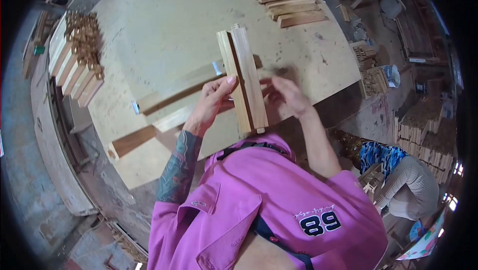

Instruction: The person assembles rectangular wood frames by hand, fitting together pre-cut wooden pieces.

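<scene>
My left hand (215,98) is closed around a grooved wooden piece (255,88), with the thumb on its near face. A dark groove runs along the piece between two pale strips, and a small tenon shows at each end. It is held upright in view, over the table's front edge. My right hand (291,98) is beside its right edge, thumb and fingers apart, fingertips close to the wood and partly hidden behind it. Left of the piece, a wooden bar (172,93) lies on the table, and nearer me another wooden bar (133,140) lies slanted.
On the pale table (164,31), several wooden bars (291,1) lie in a row at the far right. A stack of tenoned pieces (77,66) stands at the left. To the right, another person (406,183) bends near stacked wood (423,135).
</scene>
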A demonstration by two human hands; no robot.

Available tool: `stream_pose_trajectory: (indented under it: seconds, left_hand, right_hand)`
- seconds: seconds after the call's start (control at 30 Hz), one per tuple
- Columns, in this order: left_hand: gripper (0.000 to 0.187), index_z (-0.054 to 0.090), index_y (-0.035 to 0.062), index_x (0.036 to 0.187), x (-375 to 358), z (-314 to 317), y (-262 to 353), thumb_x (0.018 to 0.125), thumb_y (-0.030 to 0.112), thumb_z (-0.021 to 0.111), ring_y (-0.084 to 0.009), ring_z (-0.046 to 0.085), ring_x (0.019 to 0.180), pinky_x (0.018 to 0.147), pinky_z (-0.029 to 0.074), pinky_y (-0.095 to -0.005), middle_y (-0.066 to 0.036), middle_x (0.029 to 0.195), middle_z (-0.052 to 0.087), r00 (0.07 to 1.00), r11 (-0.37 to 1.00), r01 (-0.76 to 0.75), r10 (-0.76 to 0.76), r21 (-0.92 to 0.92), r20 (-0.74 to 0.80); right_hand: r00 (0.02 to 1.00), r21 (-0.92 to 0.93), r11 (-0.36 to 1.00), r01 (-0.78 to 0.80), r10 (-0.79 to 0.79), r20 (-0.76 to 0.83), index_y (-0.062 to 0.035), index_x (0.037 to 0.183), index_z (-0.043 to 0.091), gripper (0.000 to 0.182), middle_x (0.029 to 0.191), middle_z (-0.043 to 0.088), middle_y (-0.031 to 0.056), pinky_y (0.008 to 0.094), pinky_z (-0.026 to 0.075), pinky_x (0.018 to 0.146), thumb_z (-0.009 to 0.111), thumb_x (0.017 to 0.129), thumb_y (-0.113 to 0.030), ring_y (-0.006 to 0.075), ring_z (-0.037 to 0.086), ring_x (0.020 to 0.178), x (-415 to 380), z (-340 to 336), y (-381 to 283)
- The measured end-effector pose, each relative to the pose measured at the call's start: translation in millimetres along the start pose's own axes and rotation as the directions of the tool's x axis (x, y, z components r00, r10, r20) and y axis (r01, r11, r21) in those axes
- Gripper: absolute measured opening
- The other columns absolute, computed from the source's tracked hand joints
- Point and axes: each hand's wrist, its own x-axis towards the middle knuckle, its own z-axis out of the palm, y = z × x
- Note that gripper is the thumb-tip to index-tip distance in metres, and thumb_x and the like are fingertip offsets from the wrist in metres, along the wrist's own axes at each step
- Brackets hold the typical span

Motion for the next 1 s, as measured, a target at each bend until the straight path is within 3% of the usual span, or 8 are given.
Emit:
stream_pose_trajectory:
  seconds: [0.13,0.23,0.43,0.57,0.67,0.8,0.9,1.0]
  left_hand:
    - [0.036,0.065,0.0046,0.118,-9,-16,-12,0.097,0.033,0.064,-0.0046,0.060,0.082,0.078,0.053,-0.0235,0.001,0.095,0.066,0.999,0.999,0.038,-0.038,-0.001,-0.002]
    - [0.037,0.061,0.0027,0.122,-22,-15,-22,0.095,0.028,0.066,-0.0081,0.063,0.087,0.084,0.054,-0.0261,-0.002,0.101,0.069,0.999,0.997,0.016,-0.013,0.081,-0.035]
    - [0.051,0.050,-0.0004,0.137,-67,-28,-106,0.092,0.009,0.069,-0.0130,0.068,0.091,0.086,0.054,-0.0284,-0.009,0.100,0.072,0.987,0.987,0.154,-0.155,0.047,0.028]
    - [0.072,0.047,0.0058,0.143,-49,-54,-76,0.082,0.020,0.081,-0.0207,0.068,0.095,0.085,0.054,-0.0326,-0.012,0.104,0.071,0.946,0.812,-0.088,0.249,0.577,-0.205]
    - [0.077,0.050,0.0056,0.140,-21,-55,-38,0.076,0.031,0.084,-0.0308,0.063,0.110,0.094,0.050,-0.0396,-0.016,0.119,0.065,0.817,0.407,-0.241,0.575,0.881,-0.043]
    - [0.075,0.053,0.0060,0.136,13,-54,-45,0.074,0.034,0.084,-0.0367,0.058,0.115,0.098,0.047,-0.0437,-0.019,0.125,0.061,0.850,0.344,-0.306,0.519,0.888,0.091]
    - [0.071,0.055,0.0045,0.133,16,-43,-60,0.074,0.032,0.083,-0.0376,0.057,0.115,0.097,0.047,-0.0434,-0.019,0.124,0.061,0.849,0.425,-0.315,0.526,0.849,0.051]
    - [0.060,0.057,0.0063,0.128,10,-35,-64,0.075,0.020,0.079,-0.0353,0.058,0.112,0.101,0.044,-0.0460,-0.017,0.118,0.062,0.795,0.343,-0.351,0.601,0.871,0.083]
  right_hand:
    - [0.999,-0.437,0.899,0.009,0.013,0.046,-0.0032,0.098,0.065,0.033,0.072,0.064,-0.0017,0.0209,0.044,0.047,0.064,0.096,-0.036,0.0029,0.054,0.056,19,32,-11]
    - [0.997,-0.322,0.944,0.071,-0.064,0.033,-0.0051,0.088,0.062,0.034,0.064,0.057,-0.0037,0.0202,0.040,0.042,0.065,0.095,-0.038,0.0021,0.051,0.050,34,44,1]
    - [0.987,-0.487,0.861,0.144,-0.159,0.010,-0.0015,0.101,0.062,0.037,0.076,0.063,0.0020,0.0235,0.047,0.050,0.066,0.095,-0.038,0.0058,0.057,0.060,49,42,-8]
    - [0.964,-0.606,0.755,0.251,-0.254,0.082,0.0013,0.116,0.061,0.039,0.101,0.069,0.0095,0.0317,0.055,0.072,0.069,0.092,-0.028,0.0158,0.066,0.085,74,15,0]
    - [0.907,-0.643,0.649,0.407,-0.368,0.202,0.0018,0.117,0.060,0.036,0.099,0.070,0.0114,0.0362,0.053,0.082,0.071,0.088,-0.016,0.0221,0.067,0.089,70,25,-10]
    - [0.900,-0.604,0.668,0.435,-0.294,0.323,0.0015,0.111,0.061,0.028,0.098,0.071,0.0154,0.0375,0.054,0.081,0.068,0.089,-0.013,0.0257,0.069,0.091,68,21,-12]
    - [0.912,-0.744,0.529,0.409,-0.208,0.353,-0.0008,0.110,0.062,0.020,0.103,0.070,0.0121,0.0346,0.053,0.082,0.064,0.093,-0.009,0.0178,0.067,0.095,51,16,-25]
    - [0.797,-0.650,0.462,0.603,-0.387,0.464,-0.0065,0.111,0.061,0.025,0.096,0.069,0.0123,0.0396,0.053,0.076,0.068,0.087,-0.006,0.0283,0.068,0.088,56,8,-10]
